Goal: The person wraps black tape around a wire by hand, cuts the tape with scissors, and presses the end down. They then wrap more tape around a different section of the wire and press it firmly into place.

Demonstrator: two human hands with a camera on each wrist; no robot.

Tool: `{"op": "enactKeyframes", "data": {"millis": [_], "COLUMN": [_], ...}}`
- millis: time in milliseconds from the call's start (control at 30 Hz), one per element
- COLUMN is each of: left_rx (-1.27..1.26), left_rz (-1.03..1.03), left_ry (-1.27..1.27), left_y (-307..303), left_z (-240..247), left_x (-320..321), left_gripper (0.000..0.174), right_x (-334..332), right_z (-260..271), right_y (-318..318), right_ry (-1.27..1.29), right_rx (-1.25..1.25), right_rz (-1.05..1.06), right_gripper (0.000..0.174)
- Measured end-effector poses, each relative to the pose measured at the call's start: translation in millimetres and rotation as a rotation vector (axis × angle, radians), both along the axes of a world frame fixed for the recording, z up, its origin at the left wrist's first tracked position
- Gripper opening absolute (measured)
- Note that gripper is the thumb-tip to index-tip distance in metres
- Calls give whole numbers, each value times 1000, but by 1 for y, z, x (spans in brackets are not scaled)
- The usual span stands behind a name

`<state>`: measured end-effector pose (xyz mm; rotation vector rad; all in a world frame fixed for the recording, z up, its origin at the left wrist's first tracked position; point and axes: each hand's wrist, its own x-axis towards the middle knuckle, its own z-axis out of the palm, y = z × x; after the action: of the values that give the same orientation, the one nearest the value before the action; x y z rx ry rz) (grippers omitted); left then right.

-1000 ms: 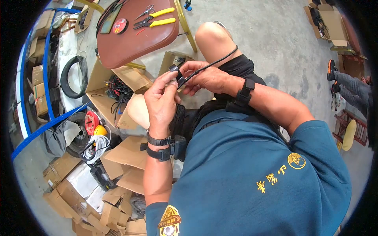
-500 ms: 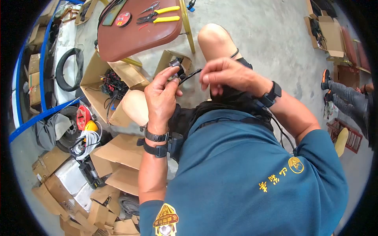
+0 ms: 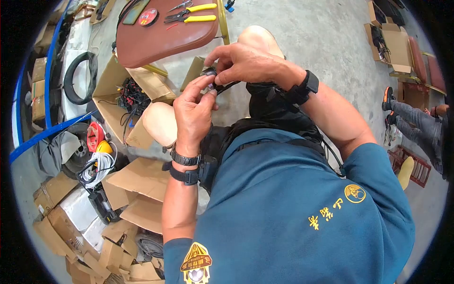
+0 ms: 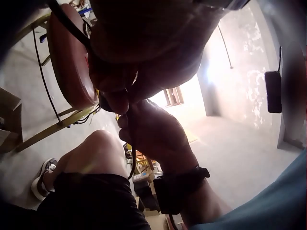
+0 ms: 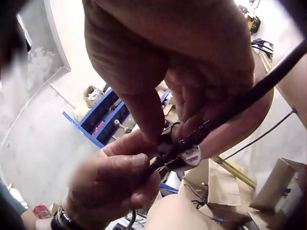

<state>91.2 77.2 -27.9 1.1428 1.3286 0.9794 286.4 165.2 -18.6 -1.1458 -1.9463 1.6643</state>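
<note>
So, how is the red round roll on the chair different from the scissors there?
The round roll is a disc, while the scissors are long and narrow. The roll has a red face with a dark edge; the scissors look grey, like metal. The roll lies apart from the yellow handles, while the scissors lie close beside them. Both rest on the brown chair seat, and neither hand touches them.

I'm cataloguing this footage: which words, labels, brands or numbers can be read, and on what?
None reads surely.
Blue shirt: yellow characters and badge lettering, too small.
Red-faced disc: label too small.
Pale round face by black cable: marks blurred.
</note>
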Motion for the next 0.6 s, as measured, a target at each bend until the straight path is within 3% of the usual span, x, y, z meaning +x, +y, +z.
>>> {"op": "enactKeyframes", "data": {"millis": [233, 333, 600], "left_rx": [34, 16, 232], "left_rz": [-7, 39, 66], "left_ry": [-70, -98, 350], "left_y": [3, 2, -6], "left_z": [0, 5, 5], "left_x": [0, 2, 8], "left_gripper": [41, 36, 22], "right_x": [-3, -6, -11], "right_z": [-12, -13, -19], "right_y": [0, 3, 4], "right_ry": [117, 160, 217], "right_rx": [-125, -167, -133], "right_rz": [-32, -9, -57], "right_gripper": [47, 46, 44]}}
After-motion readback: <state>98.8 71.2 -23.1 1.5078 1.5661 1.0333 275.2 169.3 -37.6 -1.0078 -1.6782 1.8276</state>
